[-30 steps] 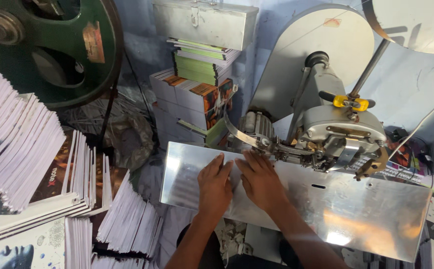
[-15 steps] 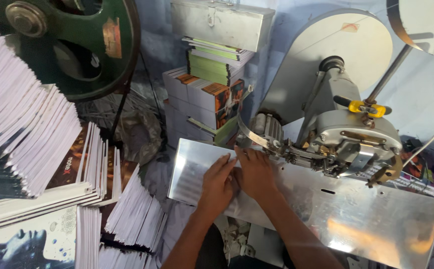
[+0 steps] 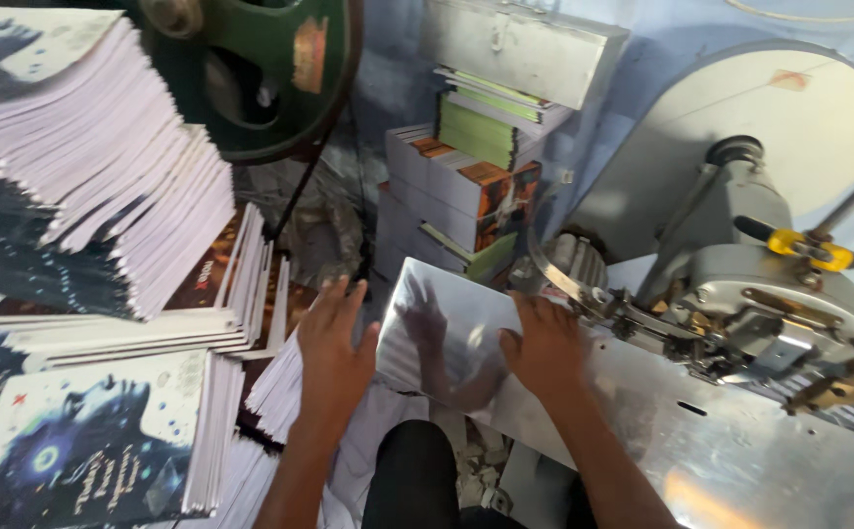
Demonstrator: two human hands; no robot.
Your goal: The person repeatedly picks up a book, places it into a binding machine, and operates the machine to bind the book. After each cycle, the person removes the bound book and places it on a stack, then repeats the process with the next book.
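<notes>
My left hand (image 3: 334, 343) is off the metal work plate (image 3: 740, 460), fingers spread and open, palm down, holding nothing. It hovers over or rests on a fanned pile of white unbound booklets (image 3: 275, 382) lying at the plate's 9 o'clock edge; I cannot tell whether the fingertips actually touch the paper.

My right hand (image 3: 545, 348) lies flat on the plate, fingers loosely extended toward 12 o'clock, gripping nothing. Its reflection shows in the polished metal at its 9 o'clock. The two hands are well apart, with the plate's left edge between them.

The stitching machine head (image 3: 770, 313), grey metal with a yellow-handled lever (image 3: 804, 247), sits at 3 o'clock of my right hand. A curved metal strip (image 3: 554, 274) from the machine ends just beside my right fingertips.

At 12 o'clock stands a stack of bound books (image 3: 466, 196) with orange and green spines, against a blue wall. A large green flywheel (image 3: 260, 69) is at 11 o'clock. Fanned stacks of white-paged booklets with dark covers (image 3: 84, 176) fill the area at 9 to 10 o'clock, and a stack with a blue illustrated cover (image 3: 84, 441) lies at 8 o'clock of my left hand.
</notes>
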